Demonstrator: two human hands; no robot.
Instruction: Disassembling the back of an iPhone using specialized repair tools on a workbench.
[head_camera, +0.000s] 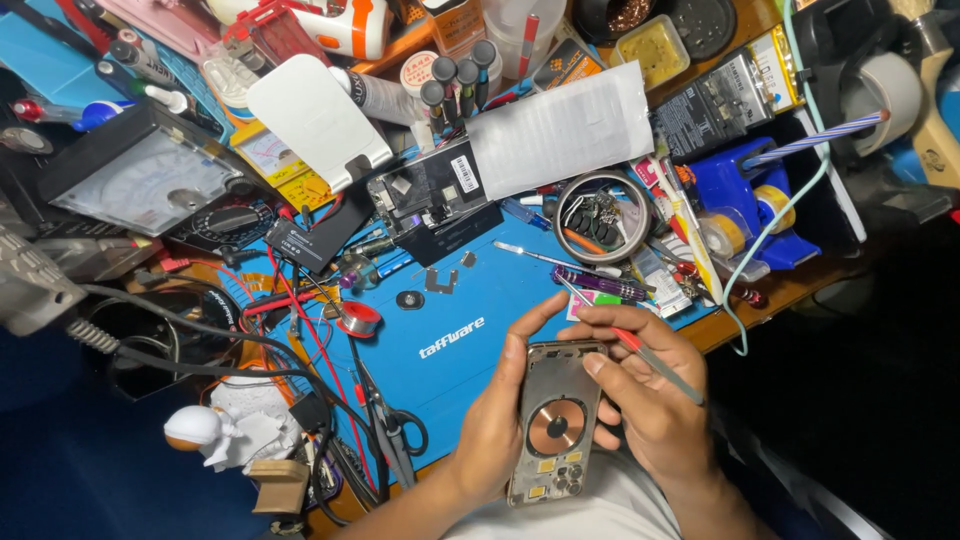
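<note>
Low in the middle of the frame, the left hand grips an opened phone shell, long axis upright, while the right hand fingers pinch a red-handled tool and touch its top edge.

Grey phone shell with copper coil ring; above it, a blue mat and purple-handled screwdriver

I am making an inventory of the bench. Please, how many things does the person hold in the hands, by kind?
Opened grey phone housing with round copper coil, in left hand: 1
Thin red-tipped grey metal tool, in right hand: 1
Total: 2
</note>
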